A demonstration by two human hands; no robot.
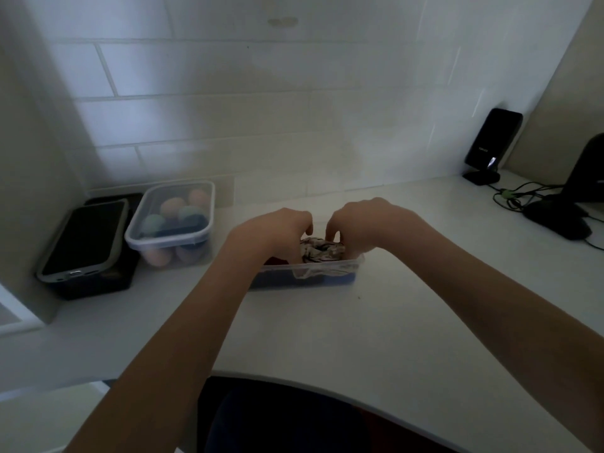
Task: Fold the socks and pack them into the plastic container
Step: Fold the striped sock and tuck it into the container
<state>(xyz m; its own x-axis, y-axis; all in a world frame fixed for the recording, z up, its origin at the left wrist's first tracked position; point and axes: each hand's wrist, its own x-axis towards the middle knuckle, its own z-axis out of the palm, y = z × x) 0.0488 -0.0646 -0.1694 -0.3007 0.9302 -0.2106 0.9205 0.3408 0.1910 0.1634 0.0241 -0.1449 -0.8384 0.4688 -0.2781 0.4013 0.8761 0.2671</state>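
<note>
two hands over one clear plastic container (327, 269) near the middle of the white counter (359, 338). left hand (281, 228) curled downward at the container's left part, fingertips hidden behind the rolled sock bundle (322, 249); whether gripping it or only touching, cannot tell. right hand (356, 223) with fingers bent down and pinching into the top of that same bundle. bundle pale with dark streaks, sitting in the container and rising above its rim. dark blue fabric visible through the container's front wall, plus a dark red patch at the left end, under the left wrist.

further left, against the tiled wall (261, 93), a second clear lidded tub (171, 220) with rounded balls in orange, teal and blue inside. just beside it, a black box (98, 276) with a phone in a grey case (85, 237) lying tilted on top, screen dark.

far right, a dark upright device on a stand (492, 142), faint lettering on its face too small to read, a small lit spot near its base. green and black cables (516, 194) trailing from there to a black stand foot (555, 217). no other readable writing or brand marks anywhere.
</note>
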